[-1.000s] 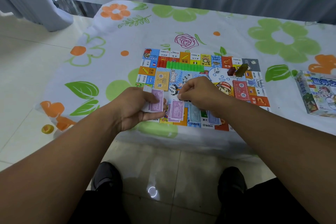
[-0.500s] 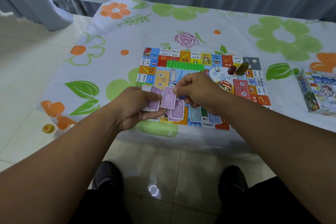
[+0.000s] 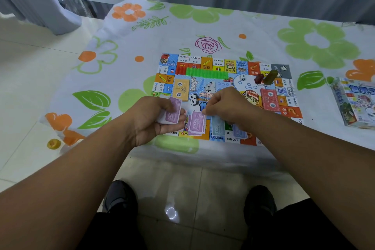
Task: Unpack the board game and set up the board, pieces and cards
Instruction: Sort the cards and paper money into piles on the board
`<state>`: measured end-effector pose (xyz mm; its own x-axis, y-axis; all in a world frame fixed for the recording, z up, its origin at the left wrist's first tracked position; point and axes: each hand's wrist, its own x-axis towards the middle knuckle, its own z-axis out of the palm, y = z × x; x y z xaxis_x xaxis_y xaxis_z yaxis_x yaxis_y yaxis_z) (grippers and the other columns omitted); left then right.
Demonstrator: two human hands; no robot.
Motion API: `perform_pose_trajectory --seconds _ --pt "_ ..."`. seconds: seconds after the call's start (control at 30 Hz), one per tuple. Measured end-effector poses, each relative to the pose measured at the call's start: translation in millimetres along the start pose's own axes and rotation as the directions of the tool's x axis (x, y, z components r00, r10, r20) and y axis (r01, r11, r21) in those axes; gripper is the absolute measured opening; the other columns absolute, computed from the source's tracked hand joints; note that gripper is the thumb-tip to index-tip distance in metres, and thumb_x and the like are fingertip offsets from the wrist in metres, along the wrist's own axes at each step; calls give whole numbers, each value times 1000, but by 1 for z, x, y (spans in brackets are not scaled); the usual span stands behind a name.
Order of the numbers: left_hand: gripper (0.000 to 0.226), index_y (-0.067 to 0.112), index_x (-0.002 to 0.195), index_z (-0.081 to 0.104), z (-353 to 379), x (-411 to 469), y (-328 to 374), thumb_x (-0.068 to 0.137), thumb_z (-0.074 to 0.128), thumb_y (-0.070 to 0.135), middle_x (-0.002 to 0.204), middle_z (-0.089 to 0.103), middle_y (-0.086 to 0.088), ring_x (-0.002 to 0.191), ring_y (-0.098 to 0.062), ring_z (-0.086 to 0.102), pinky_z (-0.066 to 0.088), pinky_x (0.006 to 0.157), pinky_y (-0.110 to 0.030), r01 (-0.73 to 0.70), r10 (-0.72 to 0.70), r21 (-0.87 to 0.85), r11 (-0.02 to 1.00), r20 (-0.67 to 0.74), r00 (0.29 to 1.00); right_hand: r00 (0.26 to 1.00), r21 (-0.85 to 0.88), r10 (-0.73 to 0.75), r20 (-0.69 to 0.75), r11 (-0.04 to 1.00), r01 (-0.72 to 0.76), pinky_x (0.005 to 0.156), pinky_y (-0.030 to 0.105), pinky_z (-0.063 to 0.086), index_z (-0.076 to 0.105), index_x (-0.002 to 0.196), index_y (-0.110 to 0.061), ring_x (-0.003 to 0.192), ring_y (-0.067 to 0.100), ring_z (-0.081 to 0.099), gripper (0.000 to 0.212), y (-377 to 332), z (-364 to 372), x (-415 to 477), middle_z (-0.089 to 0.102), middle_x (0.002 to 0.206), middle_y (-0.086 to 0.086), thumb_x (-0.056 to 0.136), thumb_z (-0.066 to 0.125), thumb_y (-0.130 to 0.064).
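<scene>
The colourful game board [image 3: 223,67] lies flat on the flowered tablecloth. My left hand [image 3: 150,119] grips a small stack of purple banknotes [image 3: 173,113] at the board's near left corner. My right hand [image 3: 225,103], fingers curled, pinches the top edge of a purple note lying on the purple pile [image 3: 195,124] on the board's near edge. Beside that pile lie a light blue pile [image 3: 218,128] and a lilac pile [image 3: 238,132], partly hidden under my right hand.
On the board are a row of green houses [image 3: 207,73], a yellow card deck [image 3: 181,89], a red card deck [image 3: 269,98], a die [image 3: 242,77], a red piece [image 3: 259,78] and an olive piece [image 3: 269,77]. The game box [image 3: 355,103] lies at the right.
My right hand took a purple note from the stack in my left hand, carried it right and lowered it onto the purple pile. My left hand stayed put.
</scene>
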<state>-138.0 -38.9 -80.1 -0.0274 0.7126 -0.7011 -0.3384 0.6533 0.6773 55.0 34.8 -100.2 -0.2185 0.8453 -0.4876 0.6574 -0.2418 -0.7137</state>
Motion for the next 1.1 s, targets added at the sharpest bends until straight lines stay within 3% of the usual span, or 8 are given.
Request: perform_pose_trajectory --seconds 0.1,0.2,0.3,0.4,0.47,0.57,0.8,1.1 --pt "35 2 117 65 1 -1 -1 91 48 -14 110 74 -18 94 -31 73 63 73 -43 -33 33 19 999 23 999 997 31 -73 -33 997 74 57 24 46 71 88 -1 82 21 63 15 -6 2 -2 70 91 11 86 78 -14" --pt "39 5 120 66 3 0 -3 90 55 -15 111 75 -14 98 -31 74 63 76 -46 -43 41 47 998 41 998 988 150 -150 39 978 143 43 23 38 68 97 0 52 14 49 27 -17 7 -9 65 79 10 92 72 -26" --pt "38 4 120 66 3 0 -4 89 58 -15 110 75 -14 94 -29 75 63 71 -41 -39 37 48 998 44 998 973 213 -215 79 958 194 43 24 39 69 100 -4 49 13 52 25 -24 12 -13 69 84 11 92 73 -27" --pt "36 4 119 66 2 1 -4 89 61 -13 109 75 -13 93 -28 75 63 67 -37 -34 31 83 996 41 999 968 202 -233 88 956 212 41 23 40 69 99 -4 49 13 54 16 -22 13 -14 67 72 3 90 75 -16" --pt "35 2 120 66 1 2 -5 88 62 -12 109 75 -14 95 -28 75 63 72 -40 -32 29 115 993 27 999 971 181 -217 98 963 198 41 22 40 70 97 -2 49 12 54 12 -19 11 -13 66 64 0 89 75 -10" --pt "33 2 119 66 -2 3 -4 89 61 -11 109 75 -14 96 -29 74 63 76 -43 -27 27 119 992 2 1000 987 161 -139 79 979 125 45 25 41 70 96 0 51 12 55 10 -16 4 -9 68 71 6 89 73 -7" --pt "24 -1 115 64 -5 3 0 94 54 -7 97 74 -20 83 -28 73 63 68 -41 -26 30 56 998 -67 997 987 66 26 158 997 -37 46 25 39 68 98 11 57 19 50 19 -6 -4 -5 66 81 20 89 71 -6" --pt "32 1 117 62 -6 0 1 92 45 -7 95 74 -20 85 -30 73 63 66 -40 2 -3 -13 1000 -45 999 994 -36 23 110 999 -19 48 27 38 68 96 12 57 25 47 20 -7 -1 -3 56 72 20 89 72 -6"
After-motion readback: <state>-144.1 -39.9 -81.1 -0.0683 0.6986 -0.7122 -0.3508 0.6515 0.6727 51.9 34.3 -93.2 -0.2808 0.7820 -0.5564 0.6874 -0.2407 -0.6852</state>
